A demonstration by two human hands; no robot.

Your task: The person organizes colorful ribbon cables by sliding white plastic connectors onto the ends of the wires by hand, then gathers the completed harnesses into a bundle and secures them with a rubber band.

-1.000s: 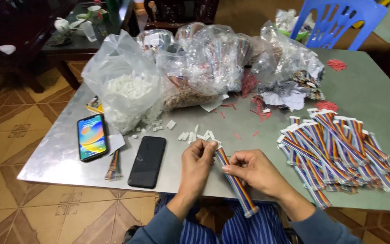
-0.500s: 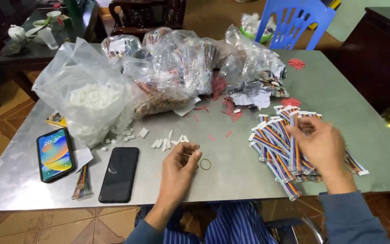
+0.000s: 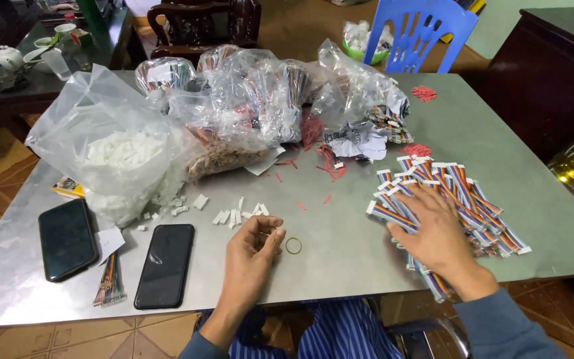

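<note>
My left hand (image 3: pixel 250 256) rests on the metal table (image 3: pixel 340 266) near its front edge. Its fingers are curled in, and I see nothing held in them. A small yellow rubber band (image 3: pixel 293 245) lies just right of its fingertips. Several loose white plastic connectors (image 3: pixel 239 215) lie just beyond it. My right hand (image 3: pixel 433 229) lies flat, fingers spread, on the near side of a pile of rainbow ribbon cables (image 3: pixel 463 193) with white end plugs.
A clear bag of white connectors (image 3: pixel 117 156) stands at the left, with more bags of cables (image 3: pixel 267 100) behind. Two dark phones (image 3: pixel 68 238) (image 3: pixel 165 264) and a small cable bundle (image 3: pixel 109 282) lie at the front left. A blue chair (image 3: pixel 426 30) stands beyond the table.
A second ago both hands held one ribbon cable at the table's front. My right hand carried it to the pile and now lies flat there. The left phone's screen has gone dark.
</note>
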